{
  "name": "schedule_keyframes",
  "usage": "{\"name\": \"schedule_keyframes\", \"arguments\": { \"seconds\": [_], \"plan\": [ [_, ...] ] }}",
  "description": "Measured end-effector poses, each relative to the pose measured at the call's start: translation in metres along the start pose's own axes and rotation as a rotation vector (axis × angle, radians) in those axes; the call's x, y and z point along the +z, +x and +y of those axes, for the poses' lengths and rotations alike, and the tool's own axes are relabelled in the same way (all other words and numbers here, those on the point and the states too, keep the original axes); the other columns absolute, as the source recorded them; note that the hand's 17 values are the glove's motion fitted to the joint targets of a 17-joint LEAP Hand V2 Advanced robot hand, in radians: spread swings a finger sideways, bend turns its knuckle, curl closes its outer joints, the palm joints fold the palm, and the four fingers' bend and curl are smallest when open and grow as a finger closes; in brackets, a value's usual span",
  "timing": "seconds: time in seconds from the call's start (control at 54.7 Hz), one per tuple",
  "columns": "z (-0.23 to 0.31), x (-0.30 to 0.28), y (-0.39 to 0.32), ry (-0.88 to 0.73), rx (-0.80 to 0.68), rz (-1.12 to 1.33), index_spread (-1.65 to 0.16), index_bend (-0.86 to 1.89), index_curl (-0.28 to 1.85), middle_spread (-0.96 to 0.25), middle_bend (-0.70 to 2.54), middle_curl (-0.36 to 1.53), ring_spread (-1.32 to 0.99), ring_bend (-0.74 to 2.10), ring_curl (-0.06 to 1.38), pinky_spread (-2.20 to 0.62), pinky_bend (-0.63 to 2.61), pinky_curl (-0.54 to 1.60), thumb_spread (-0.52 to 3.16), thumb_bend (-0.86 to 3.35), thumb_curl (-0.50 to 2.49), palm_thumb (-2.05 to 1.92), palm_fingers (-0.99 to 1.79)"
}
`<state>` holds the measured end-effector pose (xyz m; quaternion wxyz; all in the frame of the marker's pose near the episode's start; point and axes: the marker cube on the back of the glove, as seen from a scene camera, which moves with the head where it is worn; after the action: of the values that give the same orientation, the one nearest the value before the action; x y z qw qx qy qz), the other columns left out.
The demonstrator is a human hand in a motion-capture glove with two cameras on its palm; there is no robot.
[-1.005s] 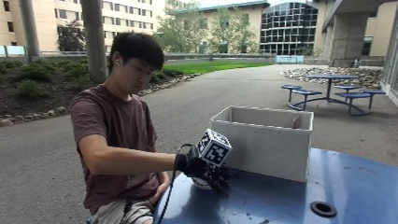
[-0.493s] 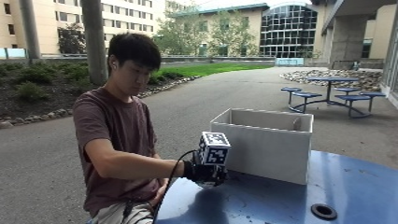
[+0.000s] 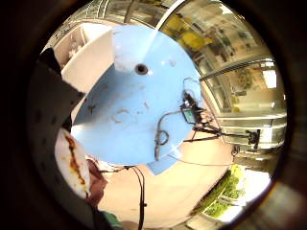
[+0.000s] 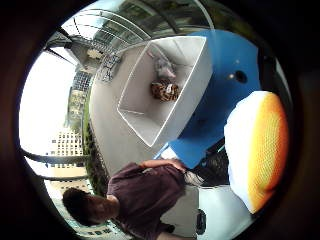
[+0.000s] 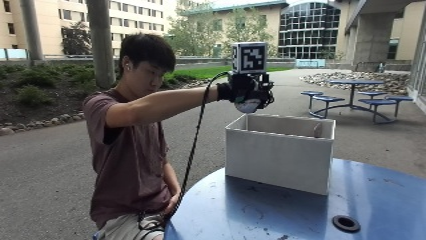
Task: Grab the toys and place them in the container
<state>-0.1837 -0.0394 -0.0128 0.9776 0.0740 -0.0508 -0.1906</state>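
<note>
My gloved right hand (image 5: pixel 243 92) is raised above the near left corner of the white container (image 5: pixel 279 150). It grips a round white and orange toy (image 5: pixel 249 106), whose lower part shows under the fingers. The thumb side palm view has the toy (image 4: pixel 257 147) close to the palm, and looks down into the container (image 4: pixel 185 90). A striped orange toy (image 4: pixel 165 91) and a grey toy (image 4: pixel 162 65) lie on its floor. In the little finger side palm view the held toy (image 3: pixel 72 163) is white with a brown-orange streak.
The container stands on a round blue table (image 5: pixel 266 210) with a hole (image 5: pixel 346 223) near its middle. In the little finger side palm view a cable (image 3: pixel 163 129) runs over the table's far edge to a stand beside it. The person sits at the table's left.
The hand was down at the table surface beside the container. It has risen with the toy to above the container's rim.
</note>
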Motion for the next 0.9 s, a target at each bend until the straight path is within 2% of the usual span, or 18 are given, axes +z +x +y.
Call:
{"name": "schedule_keyframes", "arguments": {
  "seconds": [0.11,0.219,0.439,0.603,0.676,0.713,0.731,0.749,0.767,0.786,0.822,0.895],
  "plan": [
    [-0.025,-0.027,-0.034,0.025,-0.022,0.049,-0.22,1.15,0.90,-0.28,1.31,0.85,-0.44,1.42,0.78,-0.39,1.29,0.59,0.72,0.07,1.06,0.62,0.62],
    [-0.056,-0.029,-0.081,0.018,-0.089,0.108,-0.24,1.16,0.96,-0.29,1.32,0.89,-0.45,1.45,0.80,-0.38,1.33,0.61,0.69,0.06,1.09,0.63,0.57],
    [-0.098,0.014,-0.177,-0.090,-0.221,0.210,-0.26,1.16,1.05,-0.30,1.33,0.93,-0.45,1.49,0.82,-0.37,1.37,0.63,0.63,0.04,1.15,0.65,0.49],
    [-0.119,0.039,-0.200,-0.202,-0.183,0.270,-0.27,1.09,1.09,-0.31,1.30,0.94,-0.44,1.49,0.83,-0.37,1.39,0.63,0.62,0.02,1.17,0.65,0.40],
    [-0.129,0.050,-0.225,-0.303,-0.157,0.271,-0.27,0.93,1.08,-0.31,1.16,0.91,-0.43,1.44,0.81,-0.35,1.40,0.63,0.67,-0.01,1.15,0.62,0.12],
    [-0.132,0.054,-0.233,-0.331,-0.154,0.257,-0.26,0.70,1.00,-0.28,0.94,0.84,-0.39,1.31,0.77,-0.30,1.38,0.62,0.86,-0.07,1.07,0.45,-0.38],
    [-0.132,0.054,-0.232,-0.338,-0.151,0.248,-0.26,0.62,0.97,-0.27,0.86,0.81,-0.37,1.25,0.76,-0.27,1.38,0.61,0.91,-0.08,1.04,0.41,-0.46],
    [-0.131,0.054,-0.228,-0.340,-0.149,0.240,-0.25,0.48,0.91,-0.22,0.72,0.76,-0.31,1.13,0.73,-0.22,1.42,0.61,0.94,-0.10,1.00,0.33,-0.67],
    [-0.130,0.054,-0.223,-0.339,-0.147,0.234,-0.27,0.76,1.03,-0.29,1.02,0.87,-0.39,1.35,0.79,-0.30,1.38,0.58,0.83,0.04,1.08,0.55,0.29],
    [-0.129,0.053,-0.217,-0.338,-0.145,0.229,-0.26,0.35,0.81,-0.19,0.63,0.71,-0.29,0.99,0.65,-0.19,1.40,0.55,0.97,-0.11,0.96,0.28,-0.71],
    [-0.127,0.050,-0.206,-0.338,-0.144,0.220,-0.24,0.27,0.81,-0.12,0.47,0.67,-0.21,0.84,0.65,-0.13,1.40,0.57,1.01,-0.12,0.89,0.16,-0.82],
    [-0.124,0.044,-0.187,-0.338,-0.125,0.205,-0.23,0.09,0.68,-0.05,0.26,0.58,-0.13,0.61,0.57,-0.06,1.29,0.53,1.08,-0.08,0.79,0.05,-0.66]
  ]
}}
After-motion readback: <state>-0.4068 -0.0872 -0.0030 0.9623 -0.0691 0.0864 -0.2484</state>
